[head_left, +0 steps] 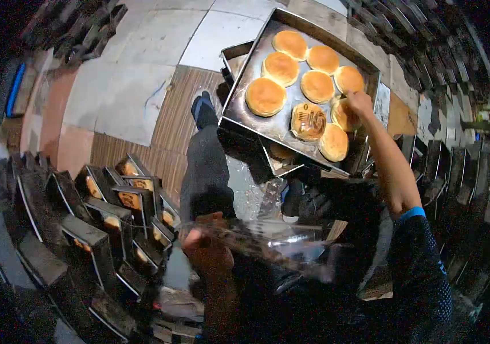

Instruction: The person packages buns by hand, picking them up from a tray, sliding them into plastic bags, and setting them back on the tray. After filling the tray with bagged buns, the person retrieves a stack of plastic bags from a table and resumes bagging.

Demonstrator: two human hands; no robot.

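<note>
My left hand [207,246] is closed on clear plastic bags [290,243], which stretch to the right across my lap. Over the right side of a metal baking tray [290,28] my right hand [360,104] has its fingers curled at a round golden bun [343,116], partly hiding it. Several similar buns lie on the tray, among them a bun [317,86] in the middle and another bun [333,142] near the front edge. One bun with dark printing [308,121] looks wrapped in clear film.
Further trays [236,57] sit beneath the top one. Stacks of dark metal trays [84,229], some holding buns, stand at my left, with more stacked trays [445,166] at the right. My foot [203,109] rests on the tiled floor [133,97].
</note>
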